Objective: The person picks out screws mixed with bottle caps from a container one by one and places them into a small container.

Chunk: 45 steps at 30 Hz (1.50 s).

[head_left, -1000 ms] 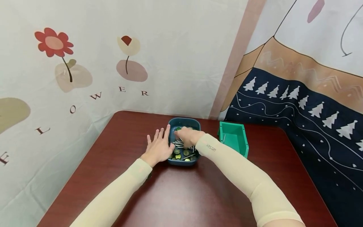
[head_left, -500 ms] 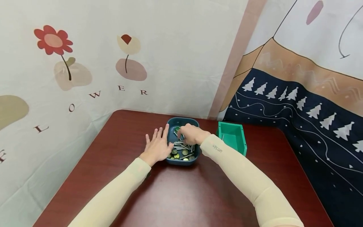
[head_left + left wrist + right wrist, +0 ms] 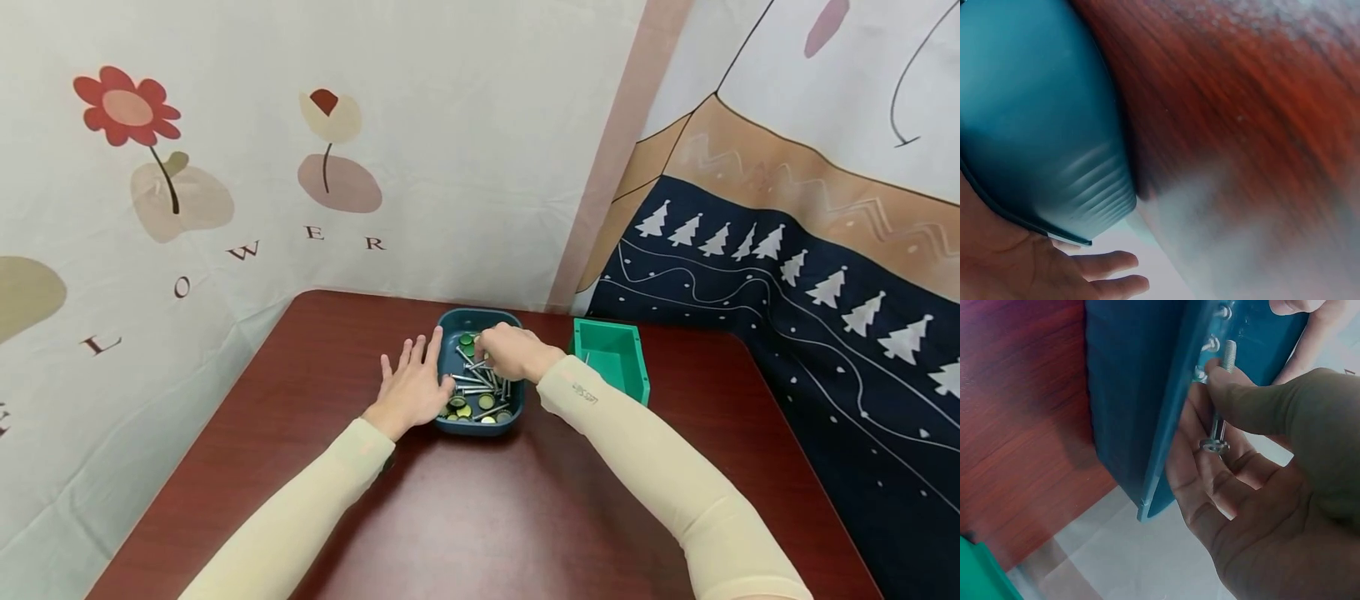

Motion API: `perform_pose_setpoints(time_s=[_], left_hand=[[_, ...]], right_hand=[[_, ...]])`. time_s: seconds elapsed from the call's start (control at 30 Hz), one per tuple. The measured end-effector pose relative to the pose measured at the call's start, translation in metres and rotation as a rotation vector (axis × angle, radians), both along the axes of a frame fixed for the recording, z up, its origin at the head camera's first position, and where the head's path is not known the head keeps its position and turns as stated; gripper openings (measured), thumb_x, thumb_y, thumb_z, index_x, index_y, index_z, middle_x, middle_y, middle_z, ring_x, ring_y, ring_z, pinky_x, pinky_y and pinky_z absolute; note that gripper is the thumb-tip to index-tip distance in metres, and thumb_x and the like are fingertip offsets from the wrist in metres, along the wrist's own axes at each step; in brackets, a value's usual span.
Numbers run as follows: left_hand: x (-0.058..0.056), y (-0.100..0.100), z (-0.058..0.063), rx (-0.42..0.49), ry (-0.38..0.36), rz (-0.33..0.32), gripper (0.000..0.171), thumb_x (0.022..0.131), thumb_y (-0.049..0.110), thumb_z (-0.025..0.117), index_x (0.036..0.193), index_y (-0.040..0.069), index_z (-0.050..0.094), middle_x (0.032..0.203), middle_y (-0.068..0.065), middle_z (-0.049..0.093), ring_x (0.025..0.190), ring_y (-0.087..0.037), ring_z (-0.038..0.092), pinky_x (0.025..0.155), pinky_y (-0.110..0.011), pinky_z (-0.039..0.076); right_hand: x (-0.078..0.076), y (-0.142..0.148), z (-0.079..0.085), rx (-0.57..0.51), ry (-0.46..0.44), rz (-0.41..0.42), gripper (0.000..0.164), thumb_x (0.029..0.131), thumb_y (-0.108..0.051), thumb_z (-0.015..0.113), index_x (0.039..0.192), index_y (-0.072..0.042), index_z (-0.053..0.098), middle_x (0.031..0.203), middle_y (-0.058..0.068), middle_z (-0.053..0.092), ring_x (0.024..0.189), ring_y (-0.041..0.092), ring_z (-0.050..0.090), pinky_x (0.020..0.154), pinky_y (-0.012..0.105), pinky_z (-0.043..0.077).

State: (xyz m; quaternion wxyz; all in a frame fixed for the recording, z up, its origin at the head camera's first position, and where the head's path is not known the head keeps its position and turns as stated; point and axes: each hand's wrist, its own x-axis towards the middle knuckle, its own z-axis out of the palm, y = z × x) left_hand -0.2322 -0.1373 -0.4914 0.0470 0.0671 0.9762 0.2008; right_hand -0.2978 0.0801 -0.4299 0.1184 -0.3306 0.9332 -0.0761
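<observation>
A dark blue plastic box (image 3: 480,429) holds a pile of loose metal bolts (image 3: 491,379) and several round yellow-green caps (image 3: 486,402). My left hand (image 3: 408,393) rests with spread fingers against the box's left rim; in the left wrist view the palm lies along the outside of its wall (image 3: 1035,112). Over the box's right side, my right hand (image 3: 513,352) pinches a bolt (image 3: 1218,428) between thumb and fingers. The right wrist view shows its head hanging below the thumb and its threaded end above. The thumb hides the middle of the shank.
To the right of the blue box stands a green open bin (image 3: 642,379) with a thin metal piece (image 3: 587,358) inside. Both sit near the far edge of the reddish-brown table (image 3: 480,517). Printed cloth (image 3: 465,150) hangs behind the table.
My right hand has drawn back a little to the right and up from the pile, uncovering more bolts. The left hand stays on the rim. The head view has shifted slightly.
</observation>
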Motion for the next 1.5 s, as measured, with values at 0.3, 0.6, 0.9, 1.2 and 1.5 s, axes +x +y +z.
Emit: perform_pose_setpoints(time_s=[0.3,0.6,0.9,1.2,1.5], left_hand=[[0.003,-0.003,-0.002,0.002,-0.006,0.009,0.094,0.116,0.042,0.054,0.19,0.022,0.0,0.195,-0.026,0.019,0.183,-0.051,0.014,0.14,-0.087,0.004],[0.007,-0.005,-0.002,-0.007,-0.018,0.016,0.095,0.116,0.043,0.054,0.19,0.022,-0.001,0.194,-0.026,0.019,0.183,-0.05,0.014,0.14,-0.087,0.005],[0.003,-0.004,0.0,0.005,0.001,0.01,0.094,0.116,0.042,0.054,0.19,0.022,0.001,0.194,-0.027,0.019,0.183,-0.052,0.013,0.139,-0.088,0.003],[0.002,-0.002,-0.002,-0.003,0.006,0.011,0.094,0.115,0.043,0.054,0.19,0.023,0.001,0.195,-0.025,0.019,0.183,-0.051,0.014,0.14,-0.087,0.005],[0.002,0.0,0.001,-0.022,0.006,0.002,0.094,0.116,0.043,0.055,0.19,0.021,0.002,0.194,-0.026,0.021,0.183,-0.051,0.015,0.14,-0.087,0.005]], right_hand=[[0.003,0.007,-0.004,-0.022,0.065,0.0,0.027,0.114,-0.01,0.07,0.136,-0.015,0.084,0.136,0.008,0.084,0.105,0.021,0.077,0.08,0.035,0.068],[0.012,0.013,0.001,-0.119,0.065,-0.009,0.026,0.115,-0.009,0.067,0.138,-0.005,0.076,0.127,0.013,0.083,0.099,0.02,0.076,0.082,0.035,0.068],[0.013,0.03,0.012,-0.207,0.1,-0.021,0.036,0.114,-0.003,0.068,0.15,-0.005,0.07,0.119,0.013,0.083,0.095,0.018,0.077,0.087,0.034,0.069],[0.011,0.054,0.011,-0.251,0.09,-0.022,0.043,0.113,0.0,0.068,0.154,-0.01,0.071,0.099,0.008,0.08,0.075,0.013,0.066,0.075,0.03,0.059],[0.01,0.073,0.023,-0.3,0.021,-0.125,0.042,0.112,-0.004,0.071,0.153,-0.008,0.073,0.113,0.012,0.085,0.086,0.017,0.076,0.083,0.036,0.067]])
